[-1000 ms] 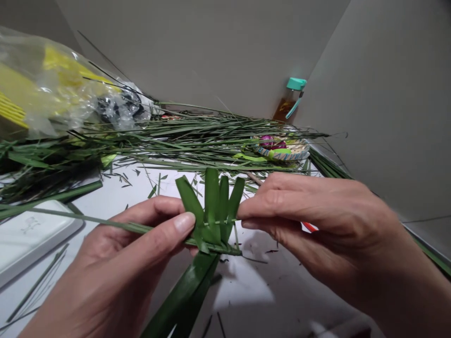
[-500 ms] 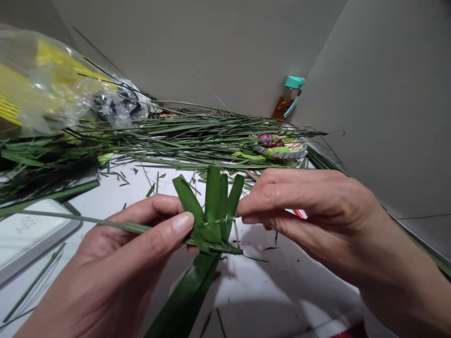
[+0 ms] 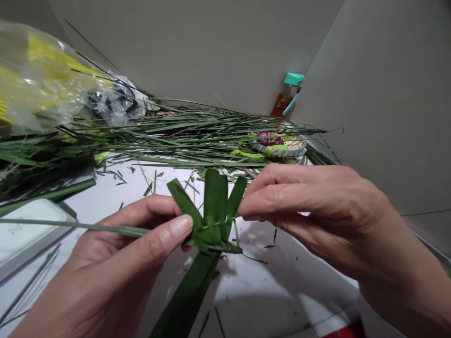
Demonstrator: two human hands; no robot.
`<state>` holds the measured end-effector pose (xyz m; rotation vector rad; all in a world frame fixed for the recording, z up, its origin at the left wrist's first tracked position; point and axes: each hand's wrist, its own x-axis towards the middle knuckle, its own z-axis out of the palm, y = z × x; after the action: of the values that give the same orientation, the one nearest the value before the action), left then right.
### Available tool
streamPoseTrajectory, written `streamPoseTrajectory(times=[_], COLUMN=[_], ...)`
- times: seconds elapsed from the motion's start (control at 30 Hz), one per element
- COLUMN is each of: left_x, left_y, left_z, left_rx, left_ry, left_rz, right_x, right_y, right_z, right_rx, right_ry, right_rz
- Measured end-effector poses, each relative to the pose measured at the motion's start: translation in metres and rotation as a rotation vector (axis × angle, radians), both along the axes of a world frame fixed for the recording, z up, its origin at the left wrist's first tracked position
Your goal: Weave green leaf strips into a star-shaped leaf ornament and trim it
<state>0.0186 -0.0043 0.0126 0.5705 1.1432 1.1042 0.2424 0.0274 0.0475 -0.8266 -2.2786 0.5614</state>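
Above the white tabletop (image 3: 268, 274), the left hand (image 3: 130, 251) pinches the fanned green leaf (image 3: 212, 202); at its edge, the right hand (image 3: 327, 211) pinches a thin strip (image 3: 221, 222) (threading, apparently). The next move likely calls for gentle tension against a firm left grip.

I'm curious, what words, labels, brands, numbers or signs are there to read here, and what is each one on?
Nothing can be read.
White slab: a faint grey mark, too blurred to make out.
Bottle: no lettering visible.
Held leaf strips: no writing visible.
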Motion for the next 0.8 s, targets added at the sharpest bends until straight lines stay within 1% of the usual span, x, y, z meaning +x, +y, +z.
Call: streamPoseTrajectory(times=[0.13,0.27,0.4,0.57,0.7,0.8], left_x=[0.007,0.009,0.009,0.009,0.007,0.004], left_y=[0.016,0.021,0.018,0.015,0.006,-0.002], left_z=[0.006,0.006,0.005,0.005,0.003,-0.001], left_rx=[-0.043,-0.05,-0.054,-0.052,-0.037,-0.007], left_ry=[-0.076,-0.086,-0.089,-0.095,-0.075,-0.014], left_rz=[-0.028,-0.024,-0.02,-0.013,-0.007,0.012], right_x=[0.001,0.005,0.005,0.001,-0.003,-0.005], right_y=[0.001,0.004,0.008,0.011,0.01,0.01], right_z=[-0.001,-0.002,-0.004,-0.007,-0.008,-0.009], right_rx=[0.002,-0.026,-0.052,-0.059,-0.04,-0.045], right_ry=[-0.009,-0.003,0.032,0.062,0.096,0.113], right_rz=[0.011,0.028,0.057,0.061,0.047,0.023])
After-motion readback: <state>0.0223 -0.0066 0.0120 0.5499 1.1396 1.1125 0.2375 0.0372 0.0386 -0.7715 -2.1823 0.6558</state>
